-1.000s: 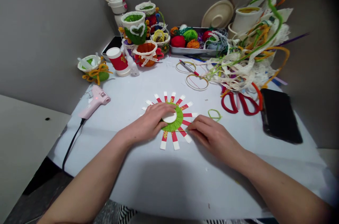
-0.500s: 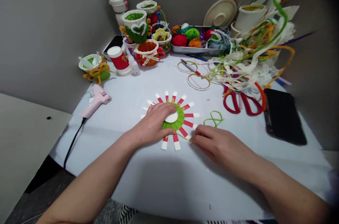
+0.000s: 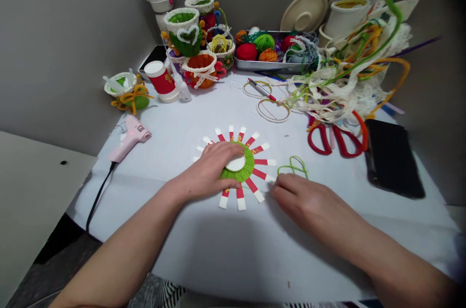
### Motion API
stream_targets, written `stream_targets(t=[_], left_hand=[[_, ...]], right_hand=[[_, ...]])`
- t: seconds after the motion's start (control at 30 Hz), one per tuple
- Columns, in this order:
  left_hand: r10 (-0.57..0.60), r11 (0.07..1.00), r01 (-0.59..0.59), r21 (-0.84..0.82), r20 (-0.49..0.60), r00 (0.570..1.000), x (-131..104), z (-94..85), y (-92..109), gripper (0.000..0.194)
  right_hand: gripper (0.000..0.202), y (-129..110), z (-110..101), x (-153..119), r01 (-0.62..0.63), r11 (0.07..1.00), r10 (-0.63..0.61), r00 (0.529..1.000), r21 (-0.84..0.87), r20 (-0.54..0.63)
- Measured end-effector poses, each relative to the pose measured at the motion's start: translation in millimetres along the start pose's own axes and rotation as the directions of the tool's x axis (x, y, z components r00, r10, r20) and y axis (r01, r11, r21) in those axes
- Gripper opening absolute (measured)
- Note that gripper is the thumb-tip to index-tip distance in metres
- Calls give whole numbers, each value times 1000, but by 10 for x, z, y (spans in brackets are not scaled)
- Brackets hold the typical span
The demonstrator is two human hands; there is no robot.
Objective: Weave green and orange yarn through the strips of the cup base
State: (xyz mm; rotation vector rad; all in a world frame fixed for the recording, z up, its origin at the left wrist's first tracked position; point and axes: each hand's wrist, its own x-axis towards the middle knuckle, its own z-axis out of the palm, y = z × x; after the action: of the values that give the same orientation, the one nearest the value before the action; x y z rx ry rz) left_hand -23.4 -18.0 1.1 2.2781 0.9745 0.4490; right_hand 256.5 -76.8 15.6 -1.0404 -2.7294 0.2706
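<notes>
A cut paper cup (image 3: 262, 162) lies flat on the white table, its red-and-white strips fanned out like rays. Green yarn (image 3: 248, 165) is wound in a ring around its white round base (image 3: 236, 163). My left hand (image 3: 214, 165) grips the left side of this ring, thumb at the lower edge and fingers over the top. To the right of the strips, my right hand (image 3: 296, 196) is closed in a pinch on the green yarn strand, which runs faintly from the ring's lower edge. A loose loop of the yarn (image 3: 294, 166) lies just beyond my right hand.
At the left lies a pink glue gun (image 3: 130, 139) with a black cord. Decorated cups (image 3: 184, 31) and a tray of yarn balls (image 3: 271, 64) stand at the back. Red-handled scissors (image 3: 340, 142), a black phone (image 3: 394, 158) and a heap of lace (image 3: 320, 92) are on the right.
My right hand has moved slightly right, away from the ring, with the yarn strand. The lower strips have turned a little, and the loose yarn loop has shifted. The camera view has also shifted slightly.
</notes>
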Motion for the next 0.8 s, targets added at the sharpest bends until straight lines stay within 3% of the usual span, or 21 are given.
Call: stream_targets(t=[0.1,0.23,0.4,0.53,0.8], left_hand=[[-5,1000,5,-2,-4,1000,4,-3,15,61],[-16,1000,16,0,1,1000,3,-3,16,62],[-8,1000,8,18,3,1000,-2,-2,8,65],[1,1000,-1,17,-19,1000,-2,23,22,61],[-85,994,99,54,-217,972,7,126,55,60]], right_hand=[[26,91,15,34,-87,996,87,995,15,-47],[21,188,113,137,-155,972,177,977,175,-118],[19,246,305,250,-302,901,379,898,311,-225],[18,244,357,273,-320,884,404,890,340,-212],[17,245,330,274,-338,873,413,896,351,-164]])
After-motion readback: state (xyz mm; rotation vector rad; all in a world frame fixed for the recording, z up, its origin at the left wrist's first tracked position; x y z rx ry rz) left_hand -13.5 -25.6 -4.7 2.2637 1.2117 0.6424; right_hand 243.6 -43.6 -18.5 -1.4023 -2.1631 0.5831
